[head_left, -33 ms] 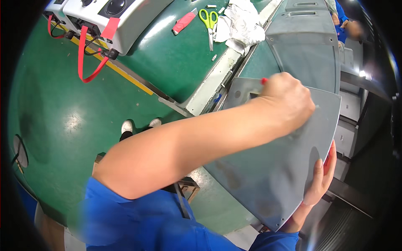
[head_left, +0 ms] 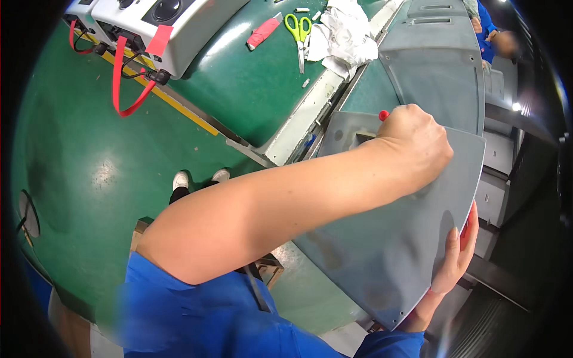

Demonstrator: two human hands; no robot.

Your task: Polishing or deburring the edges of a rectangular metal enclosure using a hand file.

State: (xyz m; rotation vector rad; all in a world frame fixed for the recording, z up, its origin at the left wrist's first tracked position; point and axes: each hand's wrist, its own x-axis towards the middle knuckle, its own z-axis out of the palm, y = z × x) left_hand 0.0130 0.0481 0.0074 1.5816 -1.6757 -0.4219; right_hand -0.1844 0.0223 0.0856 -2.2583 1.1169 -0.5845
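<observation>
My left hand (head_left: 418,143) is closed in a fist above the upper part of a grey panel (head_left: 382,250). A round red end (head_left: 384,115) of a held thing sticks out of the fist; the rest of it is hidden by the hand. My right hand (head_left: 453,262) grips the panel's right edge, thumb on the face and fingers around the rim. A bit of red shows beside those fingers, but what it is I cannot tell. The panel has dark smudges, small holes at its lower corner and a slot near the left wrist.
Another grey panel (head_left: 439,77) lies beyond. Green-handled scissors (head_left: 298,36), a red-handled cutter (head_left: 264,33) and white cloths (head_left: 346,39) lie on the green table. A white machine (head_left: 155,30) with a red strap stands at the far left. Another person (head_left: 486,36) is at the far right.
My left fist has shifted slightly to the right, and the red end shows more fully. My right hand and the panel have hardly moved.
</observation>
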